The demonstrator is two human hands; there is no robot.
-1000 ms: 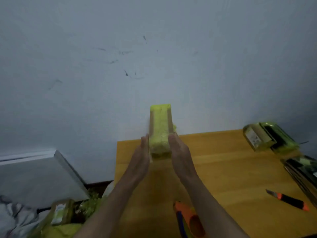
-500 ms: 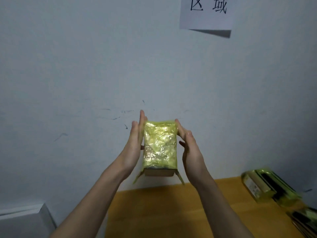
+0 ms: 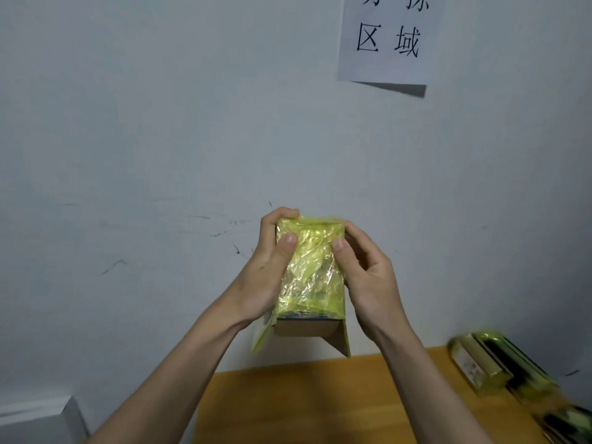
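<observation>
A small cardboard box wrapped in crinkled yellow film (image 3: 309, 270) is held upright in the air in front of the wall, above the far edge of the wooden table (image 3: 320, 405). My left hand (image 3: 266, 267) grips its left side, fingers curled over the top corner and thumb pressed on the front film. My right hand (image 3: 365, 277) grips the right side, thumb on the front face. The box's bottom flaps hang open, showing bare cardboard.
Several more yellow-wrapped boxes (image 3: 487, 366) lie at the table's right edge. A paper sign with printed characters (image 3: 389, 40) is stuck on the wall above. A grey-white surface (image 3: 35, 418) shows at the lower left.
The box was lifted from the table up in front of the wall. My hands went from flat against its sides to curling around it with thumbs on the front film.
</observation>
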